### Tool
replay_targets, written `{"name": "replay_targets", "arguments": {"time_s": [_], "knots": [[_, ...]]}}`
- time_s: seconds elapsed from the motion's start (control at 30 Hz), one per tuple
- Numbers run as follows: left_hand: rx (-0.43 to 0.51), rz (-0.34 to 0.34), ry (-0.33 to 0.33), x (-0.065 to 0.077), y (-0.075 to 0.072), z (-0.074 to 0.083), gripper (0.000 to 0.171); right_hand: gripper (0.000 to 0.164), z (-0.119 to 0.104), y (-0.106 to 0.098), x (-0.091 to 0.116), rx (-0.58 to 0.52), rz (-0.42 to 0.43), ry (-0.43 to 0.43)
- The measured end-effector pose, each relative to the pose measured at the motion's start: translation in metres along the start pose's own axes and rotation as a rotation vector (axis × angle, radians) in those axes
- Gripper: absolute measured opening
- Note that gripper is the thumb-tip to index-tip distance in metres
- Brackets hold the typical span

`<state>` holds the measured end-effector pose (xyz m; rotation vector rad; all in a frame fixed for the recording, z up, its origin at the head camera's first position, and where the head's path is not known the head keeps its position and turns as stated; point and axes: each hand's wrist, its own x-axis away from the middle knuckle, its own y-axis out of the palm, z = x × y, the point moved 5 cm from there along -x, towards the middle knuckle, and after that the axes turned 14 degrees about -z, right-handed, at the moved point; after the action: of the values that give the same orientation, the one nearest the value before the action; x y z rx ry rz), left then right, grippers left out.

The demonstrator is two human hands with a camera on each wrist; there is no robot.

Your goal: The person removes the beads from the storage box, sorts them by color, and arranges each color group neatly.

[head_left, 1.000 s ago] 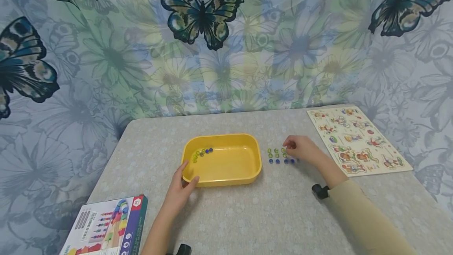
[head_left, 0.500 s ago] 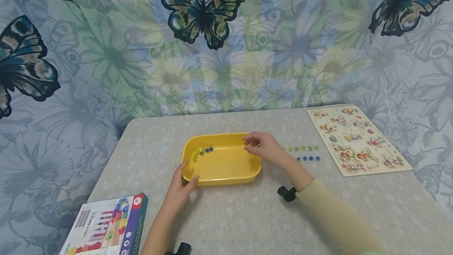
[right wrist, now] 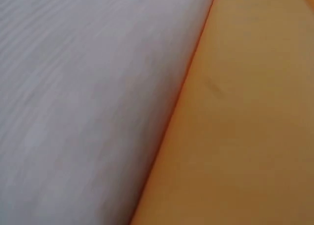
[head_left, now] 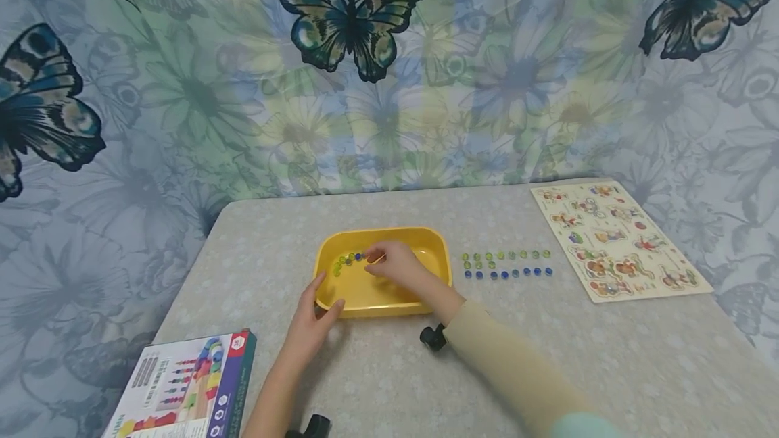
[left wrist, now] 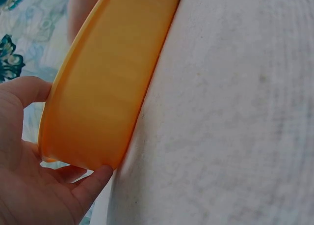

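A yellow plastic tray (head_left: 377, 299) sits on the table, with a short curved line of small yellow-green beads (head_left: 337, 268) and blue beads (head_left: 358, 257) in its left part. My left hand (head_left: 309, 316) holds the tray's near left corner. In the left wrist view the thumb and fingers lie against the tray's rim and outer wall. My right hand (head_left: 398, 265) reaches over the tray, fingers slightly bent and the thumb apart from them, fingertips right at the blue end of the line. The right wrist view catches only the tray's side and the tabletop.
Right of the tray, yellow-green beads (head_left: 523, 255) and blue beads (head_left: 504, 275) stand in rows on the table. Beyond them lies a board with printed figures (head_left: 608, 236). A colourful toy box (head_left: 182, 387) is at the front left. A butterfly-patterned curtain (head_left: 389, 120) hangs behind.
My right hand has travelled left from the bead rows, across the tray's right edge, to the beads in the tray. The rows are uncovered now. My left hand has stayed on the tray's corner.
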<state>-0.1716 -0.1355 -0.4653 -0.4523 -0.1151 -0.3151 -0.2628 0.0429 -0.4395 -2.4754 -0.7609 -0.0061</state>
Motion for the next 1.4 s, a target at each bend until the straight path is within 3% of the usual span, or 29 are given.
{"name": "replay_targets", "arguments": {"time_s": [0.3,0.6,1.0,1.23,1.4], "knots": [[-0.013,-0.020,0.033,-0.001,-0.003,0.005,0.075,0.025,-0.016,0.028,-0.027,0.086,-0.070,0.126],[-0.033,-0.014,0.037,0.000,-0.005,0.003,0.075,0.026,-0.022,0.044,-0.046,0.117,-0.044,0.150],[-0.008,-0.011,0.070,-0.001,-0.003,0.002,0.073,0.019,-0.028,0.054,-0.054,0.352,-0.067,0.117],[-0.001,-0.026,0.053,0.001,-0.001,0.002,0.073,0.013,-0.028,0.060,-0.053,0.361,-0.113,0.139],[0.018,-0.044,0.006,0.001,-0.002,0.005,0.074,0.008,-0.030,0.060,-0.050,0.372,-0.128,0.150]]}}
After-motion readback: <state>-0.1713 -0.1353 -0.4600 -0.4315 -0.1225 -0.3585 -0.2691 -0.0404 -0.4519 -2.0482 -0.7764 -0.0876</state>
